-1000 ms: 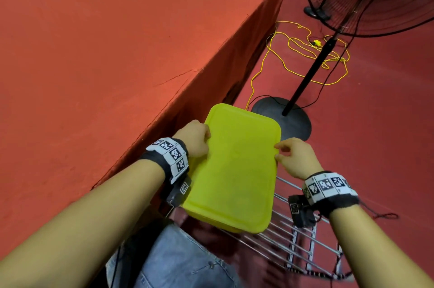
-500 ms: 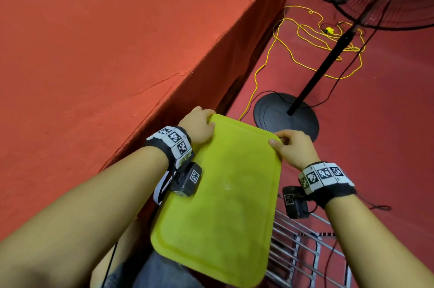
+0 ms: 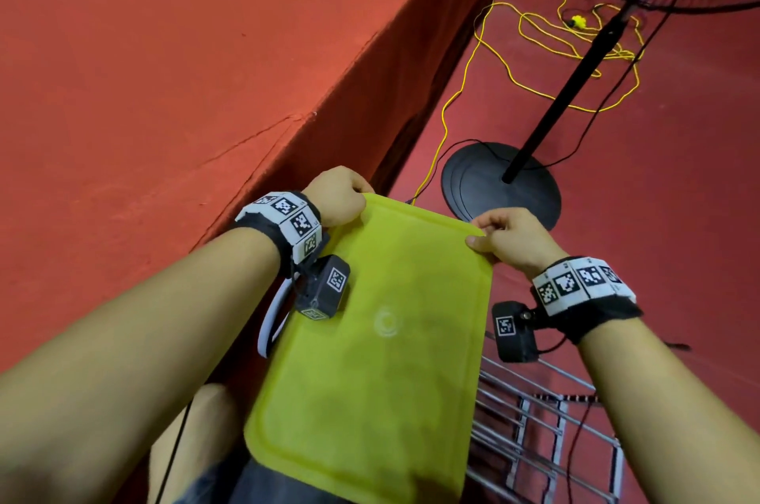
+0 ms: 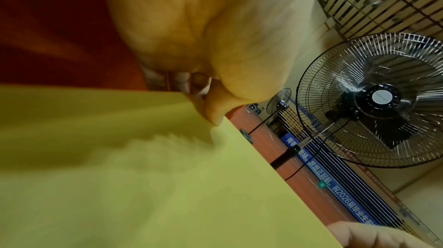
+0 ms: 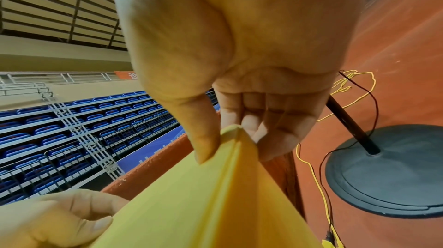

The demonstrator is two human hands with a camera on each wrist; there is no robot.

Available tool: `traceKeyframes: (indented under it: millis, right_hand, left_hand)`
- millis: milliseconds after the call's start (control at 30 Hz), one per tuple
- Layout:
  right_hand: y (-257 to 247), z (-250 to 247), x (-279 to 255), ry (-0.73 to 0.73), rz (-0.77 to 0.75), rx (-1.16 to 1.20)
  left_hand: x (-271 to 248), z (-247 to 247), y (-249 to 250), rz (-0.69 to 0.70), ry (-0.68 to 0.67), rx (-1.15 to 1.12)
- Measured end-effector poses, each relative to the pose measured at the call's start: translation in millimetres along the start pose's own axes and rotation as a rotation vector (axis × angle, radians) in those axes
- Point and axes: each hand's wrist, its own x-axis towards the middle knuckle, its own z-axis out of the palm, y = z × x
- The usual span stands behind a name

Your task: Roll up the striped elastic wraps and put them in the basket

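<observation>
1. The left hand [image 3: 335,197] pinches the far left corner of a yellow-green plastic tray [image 3: 370,359]; in the left wrist view the thumb lies on the tray's upper face with the fingers curled under its rim.
2. The right hand [image 3: 510,240] pinches the far right corner of the tray, thumb on top and fingers tucked beneath, as the right wrist view shows plainly.
3. The tray's long axis runs away from the person; its near end hangs low over the lap, its far end is raised between the 2 hands. Both hands sit at the tray's far edge, neither nearer than the other.
4. No striped elastic wraps show in any view, and no basket is clearly seen. A thin red-and-black striped strip [image 3: 575,398] lies across the wire rack [image 3: 534,442] just right of the tray, but I cannot tell whether it is a wrap.
5. My judgement: the tray is being set up as a work surface, so the coming move turns on lowering it flat.
6. Left of the tray rises a red carpeted platform [image 3: 164,92]. Beyond the tray, on the red floor [image 3: 678,195], stand a black pedestal fan [image 3: 501,178] and a loose yellow cord [image 3: 534,30].
7. Blue stadium seats [image 5: 72,119] show in the right wrist view.
</observation>
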Motion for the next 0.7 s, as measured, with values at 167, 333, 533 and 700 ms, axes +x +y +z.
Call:
traceKeyframes:
  millis: [167,333,533,700]
  right_hand:
    - [0.4,3.5,0.2,0.034,-0.051,-0.070]
    - [0.6,3.9,7.6,0.009,-0.009,-0.112]
    - [7.6,7.7,11.7,0.028,0.012,-0.058]
    - [11.4,9.7,0.7,0.117,0.007,-0.041]
  left_hand:
    - [4.6,-1.5,-1.6,0.054,-0.105,-0.019]
    - [12.3,-0.6,-8.1,0.067,-0.063,-0.067]
    - [17.3,4.4,-14.9,0.022,-0.090,-0.222]
    - [13.1,6.9,-17.1,-0.043,0.027,-0.193]
